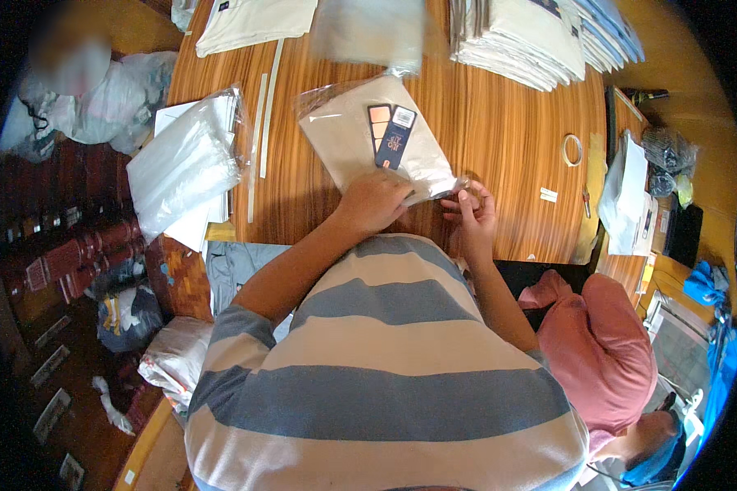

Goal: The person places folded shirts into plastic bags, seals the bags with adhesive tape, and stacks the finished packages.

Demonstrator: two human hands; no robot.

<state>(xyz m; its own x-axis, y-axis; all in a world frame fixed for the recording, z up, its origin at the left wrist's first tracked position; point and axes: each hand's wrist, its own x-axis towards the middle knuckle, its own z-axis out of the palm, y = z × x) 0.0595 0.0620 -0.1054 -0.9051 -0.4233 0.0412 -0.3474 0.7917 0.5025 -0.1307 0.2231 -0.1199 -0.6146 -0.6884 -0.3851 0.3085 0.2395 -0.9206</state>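
A folded beige garment in a clear plastic bag (pixel 360 135) lies on the wooden table (pixel 499 131), with an orange and a dark blue tag on top. My left hand (pixel 374 200) presses flat on the bag's near end. Just to its right, my right hand (pixel 469 211) pinches the bag's open flap at the near corner. Both forearms reach up from my grey and cream striped shirt.
A stack of clear bags (pixel 184 164) lies at the left. Stacks of folded white garments (pixel 540 37) sit at the far right, another garment (pixel 254 20) at the far left. A tape roll (pixel 572 150) lies at the right. A person in a pink shirt (pixel 602 352) sits lower right.
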